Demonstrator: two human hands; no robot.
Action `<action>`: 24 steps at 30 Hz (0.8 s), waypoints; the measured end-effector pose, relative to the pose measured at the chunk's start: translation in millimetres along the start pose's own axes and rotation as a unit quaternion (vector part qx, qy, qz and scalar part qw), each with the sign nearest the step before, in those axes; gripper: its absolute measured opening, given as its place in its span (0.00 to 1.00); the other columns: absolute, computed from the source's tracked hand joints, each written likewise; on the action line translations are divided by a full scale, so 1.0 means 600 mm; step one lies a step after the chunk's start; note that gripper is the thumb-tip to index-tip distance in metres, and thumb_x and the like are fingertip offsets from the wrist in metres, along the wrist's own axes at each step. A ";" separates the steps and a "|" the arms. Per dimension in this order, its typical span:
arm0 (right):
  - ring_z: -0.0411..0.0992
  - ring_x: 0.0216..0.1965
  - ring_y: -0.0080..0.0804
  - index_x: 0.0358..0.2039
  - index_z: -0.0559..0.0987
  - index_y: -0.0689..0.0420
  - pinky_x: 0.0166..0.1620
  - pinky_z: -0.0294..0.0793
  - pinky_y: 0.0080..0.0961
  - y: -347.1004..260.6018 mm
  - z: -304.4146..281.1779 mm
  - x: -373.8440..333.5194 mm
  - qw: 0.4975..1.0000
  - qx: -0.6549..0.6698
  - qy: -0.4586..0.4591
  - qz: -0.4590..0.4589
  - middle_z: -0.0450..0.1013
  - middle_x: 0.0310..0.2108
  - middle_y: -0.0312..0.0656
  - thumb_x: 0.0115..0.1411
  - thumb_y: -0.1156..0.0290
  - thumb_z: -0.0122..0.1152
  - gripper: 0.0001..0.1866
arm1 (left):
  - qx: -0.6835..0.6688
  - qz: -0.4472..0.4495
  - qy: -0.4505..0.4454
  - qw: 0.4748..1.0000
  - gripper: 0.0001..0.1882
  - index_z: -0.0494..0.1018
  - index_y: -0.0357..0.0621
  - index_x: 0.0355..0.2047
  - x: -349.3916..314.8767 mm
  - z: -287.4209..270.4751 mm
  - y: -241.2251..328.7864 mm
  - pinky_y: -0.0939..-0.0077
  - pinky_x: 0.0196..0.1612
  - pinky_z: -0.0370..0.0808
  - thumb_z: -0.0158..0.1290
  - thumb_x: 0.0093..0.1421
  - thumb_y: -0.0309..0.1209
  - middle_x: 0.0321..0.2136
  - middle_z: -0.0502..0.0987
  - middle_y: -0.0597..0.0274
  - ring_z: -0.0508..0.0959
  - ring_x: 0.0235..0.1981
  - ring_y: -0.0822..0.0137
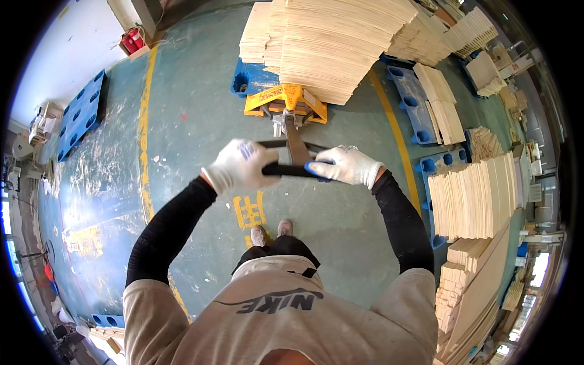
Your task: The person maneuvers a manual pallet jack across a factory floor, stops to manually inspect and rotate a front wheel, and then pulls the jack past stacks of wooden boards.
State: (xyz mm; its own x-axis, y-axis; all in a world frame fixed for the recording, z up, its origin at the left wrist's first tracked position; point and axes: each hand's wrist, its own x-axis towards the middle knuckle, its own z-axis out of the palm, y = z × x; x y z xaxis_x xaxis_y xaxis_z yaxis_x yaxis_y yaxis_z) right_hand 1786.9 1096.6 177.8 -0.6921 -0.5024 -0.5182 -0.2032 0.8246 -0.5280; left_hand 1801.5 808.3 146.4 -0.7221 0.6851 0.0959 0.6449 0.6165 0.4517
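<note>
Handle sits in your closed left hand and right hand; its jack stands beyond, at the far pallet. A jerk could topple the tall boards; swinging wide could clip the right stack.

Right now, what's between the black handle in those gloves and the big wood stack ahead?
In the head view, a brown shaft and the yellow pallet jack body lie between the black handle and the wood stack.
</note>
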 end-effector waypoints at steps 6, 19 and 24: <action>0.82 0.44 0.50 0.43 0.83 0.53 0.47 0.79 0.43 -0.039 0.127 -0.056 0.976 -0.201 0.075 0.028 0.83 0.40 0.49 0.57 0.29 0.59 0.36 | 0.060 0.023 0.024 0.998 0.17 0.77 0.52 0.27 -0.077 0.073 0.011 0.60 0.24 0.75 0.65 0.56 0.50 0.17 0.76 0.60 0.80 0.20 0.53; 0.83 0.39 0.41 0.38 0.84 0.50 0.39 0.81 0.40 0.027 0.043 -0.070 0.948 -0.192 0.253 0.008 0.83 0.37 0.43 0.50 0.34 0.70 0.32 | 0.086 -0.018 0.137 0.987 0.12 0.76 0.49 0.32 0.029 0.050 0.069 0.55 0.26 0.77 0.62 0.54 0.41 0.21 0.78 0.57 0.80 0.22 0.49; 0.82 0.36 0.42 0.38 0.86 0.47 0.40 0.80 0.40 0.020 0.165 -0.089 0.959 -0.166 0.227 -0.035 0.83 0.35 0.40 0.50 0.34 0.70 0.29 | 0.143 0.024 0.136 0.980 0.14 0.72 0.51 0.27 -0.080 0.137 0.062 0.55 0.24 0.73 0.63 0.48 0.43 0.18 0.73 0.61 0.77 0.19 0.53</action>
State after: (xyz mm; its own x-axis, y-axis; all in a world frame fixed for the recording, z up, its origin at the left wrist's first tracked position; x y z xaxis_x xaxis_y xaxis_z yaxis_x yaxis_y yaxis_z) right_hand 1890.1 1107.7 132.7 -0.8842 -0.4556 -0.1028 -0.4163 0.8687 -0.2683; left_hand 1880.8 830.1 85.6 -0.7046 0.6106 0.3614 0.6949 0.6968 0.1775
